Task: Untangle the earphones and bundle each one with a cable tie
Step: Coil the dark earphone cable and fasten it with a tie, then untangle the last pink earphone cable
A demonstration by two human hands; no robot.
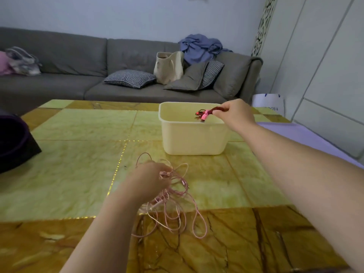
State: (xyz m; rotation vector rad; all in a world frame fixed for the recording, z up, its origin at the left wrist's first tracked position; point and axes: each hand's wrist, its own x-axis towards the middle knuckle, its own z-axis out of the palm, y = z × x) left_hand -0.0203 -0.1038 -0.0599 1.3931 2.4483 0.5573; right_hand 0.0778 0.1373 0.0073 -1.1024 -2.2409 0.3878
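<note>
As the bundle [211, 111] is held over the bin [193, 138], one set is judged finished.

Bundle: dark red cord, folded short, bound by a pink tie [205, 114], pinched at one end by the curled fingers of the right hand [234, 113].

Bin: cream plastic, rectangular, rounded corners, smooth; set on the table [78, 154].

Tangle [177, 196]: thin pink cord in loose loops, laid on the table's near part, gripped at its top by the closed left hand [151, 180]. Untangling and tying are judged outstanding.

Table: glossy, veined yellow-brown squares.

Glossy veined stone-look table [78, 154]; smooth matt plastic tub [194, 138]; pink cable tangle [173, 194] prob. braided w/ slight sheen; matt grey cloth-like sofa [59, 56].
</note>
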